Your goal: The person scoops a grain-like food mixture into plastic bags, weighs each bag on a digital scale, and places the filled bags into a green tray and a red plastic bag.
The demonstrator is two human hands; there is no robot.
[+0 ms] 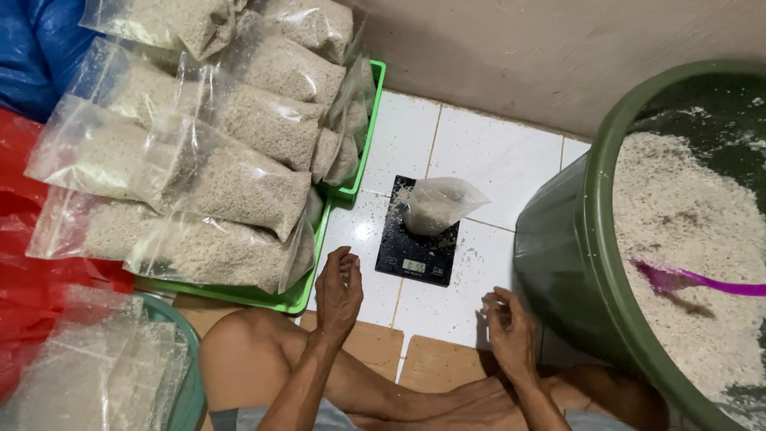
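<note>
A small clear plastic bag (pixel 437 205) partly filled with pale grain rests on a black digital scale (pixel 417 246) on the white tiled floor. My left hand (pixel 339 291) hovers just left of the scale, fingers loosely curled, holding nothing that I can see. My right hand (pixel 508 327) is to the right of the scale, next to the green tub, with fingers bent together; whether it pinches any grain I cannot tell. Both hands are apart from the bag.
A big green tub (pixel 570 263) of pale grain with a purple scoop (pixel 694 281) stands at the right. A green tray (pixel 315 275) stacked with filled clear bags (pixel 231 168) lies at the left. Empty clear bags (pixel 96 367) sit at bottom left beside red plastic (pixel 24 263).
</note>
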